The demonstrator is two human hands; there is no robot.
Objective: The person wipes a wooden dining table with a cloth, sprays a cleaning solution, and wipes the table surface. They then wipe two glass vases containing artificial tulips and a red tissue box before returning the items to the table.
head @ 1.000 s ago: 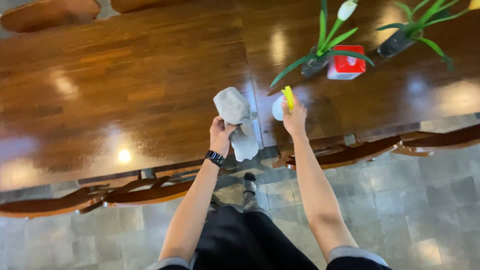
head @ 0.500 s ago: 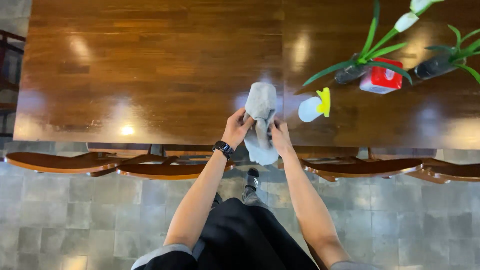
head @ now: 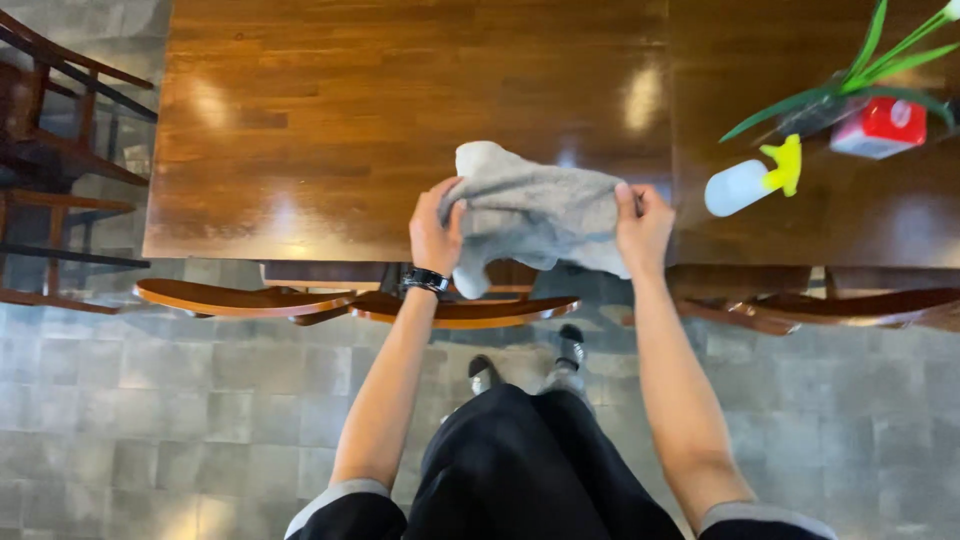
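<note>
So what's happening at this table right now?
A person stands at the edge of a glossy wooden table, holding a grey cloth spread between both hands. The left hand grips one end and the right hand the other, just above the tabletop. A white spray bottle with a yellow nozzle lies on the table to the right, near a red box and some green plants.

Dining room, most likely in a home or small restaurant: long polished wooden worktop (head: 400, 100) with glossy light reflections, curved wooden chairs (head: 350, 303) tucked along its edge, grey stone-tiled floor (head: 150, 400), and green-leaved tulips (head: 860, 70) beside a red tissue box (head: 882, 127) as centrepiece.
</note>
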